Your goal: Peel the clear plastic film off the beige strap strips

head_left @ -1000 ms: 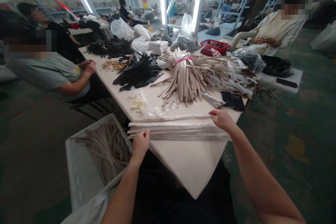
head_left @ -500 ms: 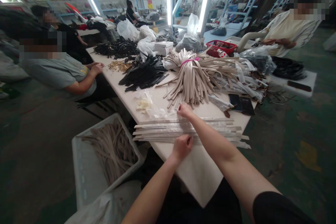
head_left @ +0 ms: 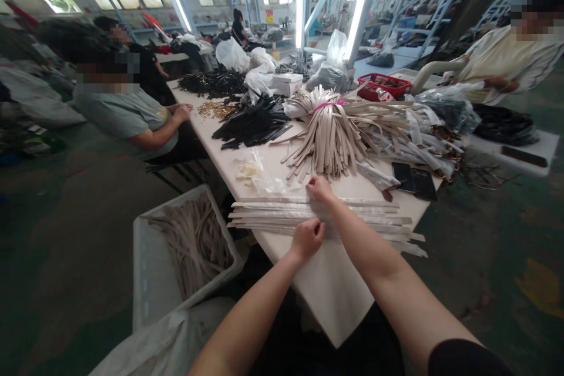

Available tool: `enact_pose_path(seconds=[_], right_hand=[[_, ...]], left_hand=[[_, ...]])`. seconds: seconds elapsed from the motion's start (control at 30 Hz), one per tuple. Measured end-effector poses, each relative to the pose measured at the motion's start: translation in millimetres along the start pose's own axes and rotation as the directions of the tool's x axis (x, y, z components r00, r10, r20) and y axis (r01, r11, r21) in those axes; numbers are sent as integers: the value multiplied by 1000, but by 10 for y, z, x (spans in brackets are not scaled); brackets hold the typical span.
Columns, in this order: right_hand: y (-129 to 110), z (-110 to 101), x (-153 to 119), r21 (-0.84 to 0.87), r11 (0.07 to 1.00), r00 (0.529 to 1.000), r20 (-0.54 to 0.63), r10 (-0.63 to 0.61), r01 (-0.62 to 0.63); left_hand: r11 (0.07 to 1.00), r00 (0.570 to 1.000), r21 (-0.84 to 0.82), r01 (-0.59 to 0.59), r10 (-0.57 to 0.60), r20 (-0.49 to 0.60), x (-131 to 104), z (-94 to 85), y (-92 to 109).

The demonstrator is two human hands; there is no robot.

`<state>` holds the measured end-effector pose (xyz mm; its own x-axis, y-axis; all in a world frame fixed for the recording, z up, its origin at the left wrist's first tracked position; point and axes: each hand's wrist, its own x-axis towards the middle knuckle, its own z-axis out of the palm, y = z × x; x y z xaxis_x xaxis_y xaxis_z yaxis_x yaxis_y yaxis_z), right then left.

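Observation:
Side by side across the table corner lie several long, flat beige straps (head_left: 264,214), some with a shiny, plastic-like surface. At their near edge, my left hand (head_left: 307,239) is closed, fingers curled in. My right hand (head_left: 319,188) reaches over the straps and is closed at their far edge. What either hand grips is too small or hidden to make out. Just beyond my right hand a big bundle of beige straps (head_left: 330,138) is tied with a pink band (head_left: 325,105). Crumpled clear plastic (head_left: 268,181) lies left of it.
Black strips (head_left: 251,123) and small gold-coloured parts (head_left: 215,109) lie farther back. Two phones (head_left: 414,181) lie at the right edge. A white bin (head_left: 141,264) of straps stands at lower left. Co-workers sit left and right; a red basket (head_left: 383,87) stands at the back.
The camera has turned slightly left, so the scene sits farther right. Both hands stay closed at the straps with little visible movement.

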<state>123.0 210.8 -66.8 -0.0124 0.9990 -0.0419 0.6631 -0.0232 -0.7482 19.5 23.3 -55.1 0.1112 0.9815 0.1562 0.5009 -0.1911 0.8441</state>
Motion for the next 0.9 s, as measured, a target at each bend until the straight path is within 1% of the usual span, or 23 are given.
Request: enact_pose_path(seconds=[0.07, 0.17, 0.23, 0.3, 0.37, 0.4, 0.43, 0.5, 0.53, 0.6, 0.67, 0.77, 0.83, 0.9], right_hand=[[47, -41, -63, 88, 996, 999, -36, 17, -14], [110, -205, -248, 205, 979, 995, -95, 41, -21], [158, -327, -470, 253, 968, 986, -158, 47, -6], [226, -389, -800, 277, 961, 971, -235, 48, 19], [312, -351, -1209, 293, 955, 944, -326, 52, 49], [355, -299, -1419, 326, 940, 897, -438, 61, 96], [393, -233, -1618, 347, 929, 868, -493, 63, 129], [437, -102, -1938, 351, 919, 865, -502, 24, 178], [440, -53, -2047, 353, 913, 872, -490, -3, 202], [415, -10, -2163, 360, 900, 888, -457, -59, 245], [374, -28, -2182, 360, 892, 902, -418, -107, 273], [347, -87, -2145, 336, 900, 921, -359, -150, 277], [357, -104, -2128, 306, 913, 925, -345, -159, 271], [365, -100, -2126, 259, 928, 923, -345, -168, 266]], left_hand=[[994, 999, 100, -45, 44, 8, -7, 23, -18], [983, 997, 167, -80, 81, 1, -15, 33, -25], [984, 996, 152, -87, 89, -9, -16, 26, -21], [992, 996, 99, -84, 86, -19, -15, 19, -21], [996, 997, 35, -78, 79, -22, -11, 18, -34], [997, 997, 7, -73, 73, -23, -8, 21, -46], [998, 998, -18, -66, 66, -22, -4, 25, -60], [997, 999, -64, -49, 49, -9, 2, 34, -96], [995, 999, -89, -40, 41, 4, 6, 38, -114], [991, 999, -132, -26, 31, 33, 11, 41, -144], [988, 999, -155, -12, 19, 44, 14, 42, -164], [978, 1000, -206, 20, -21, -2, 5, 49, -176], [957, 999, -290, 30, -38, -19, -18, 57, -177], [920, 1000, -390, 24, -29, -7, -53, 61, -174]])
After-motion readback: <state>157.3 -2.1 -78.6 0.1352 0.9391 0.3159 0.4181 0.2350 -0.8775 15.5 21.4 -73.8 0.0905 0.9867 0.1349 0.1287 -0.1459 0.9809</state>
